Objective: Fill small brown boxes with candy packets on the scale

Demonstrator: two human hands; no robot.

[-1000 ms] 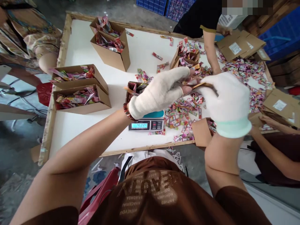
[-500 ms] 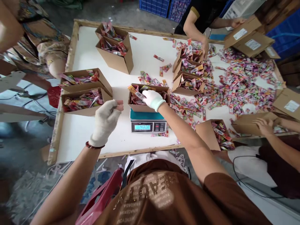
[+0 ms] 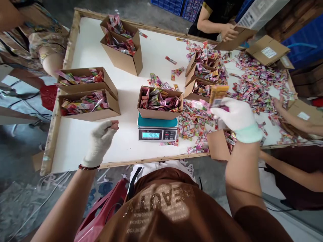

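My right hand (image 3: 234, 114), in a white glove with a mint cuff, is closed on small candy packets (image 3: 218, 95), one of them orange-yellow and others pink. It hangs over the loose packets to the right of the scale. On the digital scale (image 3: 157, 133) stands an open cardboard box (image 3: 158, 114) filled with colourful packets; the lit display seems to read 408.8. My left hand (image 3: 99, 141), in a white glove with bare fingertips, hovers over the white table left of the scale. Its fingers are curled in, and nothing shows in them.
Filled boxes stand at the left (image 3: 91, 116) and back left (image 3: 121, 58). More boxes (image 3: 199, 95) sit beyond the scale, beside a wide heap of loose packets (image 3: 262, 75). Co-workers' hands (image 3: 228, 32) are busy at the back and right. A wooden rim (image 3: 151, 159) edges the table.
My right hand has lifted out of the box on the scale and swung right with packets. The scale's reading has dropped. My left hand has shifted slightly left and down. A back co-worker now handles a box.
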